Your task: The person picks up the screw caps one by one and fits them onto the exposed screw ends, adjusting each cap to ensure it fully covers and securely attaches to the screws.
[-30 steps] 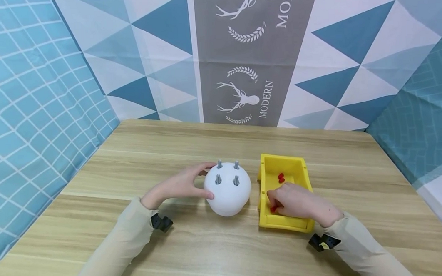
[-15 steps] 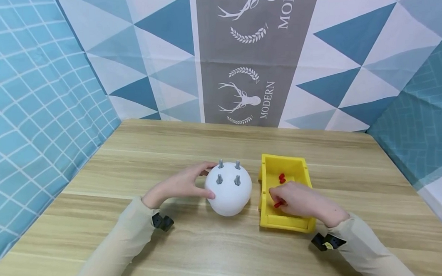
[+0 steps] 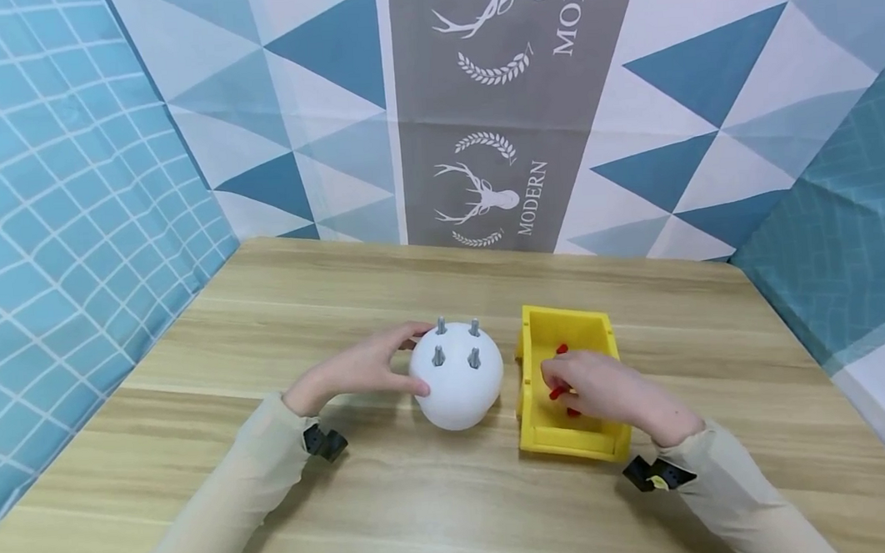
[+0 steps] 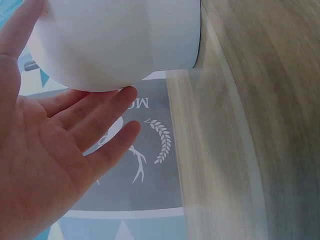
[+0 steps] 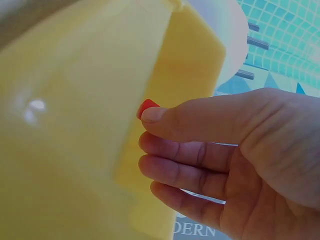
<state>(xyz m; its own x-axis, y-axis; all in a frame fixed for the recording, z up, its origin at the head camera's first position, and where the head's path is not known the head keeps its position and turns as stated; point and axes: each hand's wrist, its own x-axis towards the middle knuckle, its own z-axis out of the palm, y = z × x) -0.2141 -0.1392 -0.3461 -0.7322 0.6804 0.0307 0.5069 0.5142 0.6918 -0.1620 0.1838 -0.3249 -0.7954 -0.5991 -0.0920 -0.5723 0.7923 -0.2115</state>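
Observation:
My left hand (image 3: 365, 368) holds the side of a white, rounded body (image 3: 460, 401), thumb on the near side and fingers around the back. Several threaded metal studs (image 3: 438, 357) stand up from its top. In the left wrist view, fingertips touch the smooth white surface and the little finger is apart from it. Over the yellow bin (image 3: 571, 445), my right hand (image 3: 606, 389) pinches a small red piece (image 5: 146, 107) between thumb and index finger; the fingers cover most of it. Other red pieces (image 3: 562, 349) lie in the bin, partly behind the hand.
The bin stands on the wooden table (image 3: 394, 504), just right of the white body. A patterned cloth backdrop (image 3: 472, 125) rises behind the table's far edge. Blue tiled-print cloth (image 3: 71, 204) hangs along the left side.
My right hand has risen slightly and moved away from the bin's near end with the red piece in its fingers. Another red piece now shows beneath it. The left hand has stayed put.

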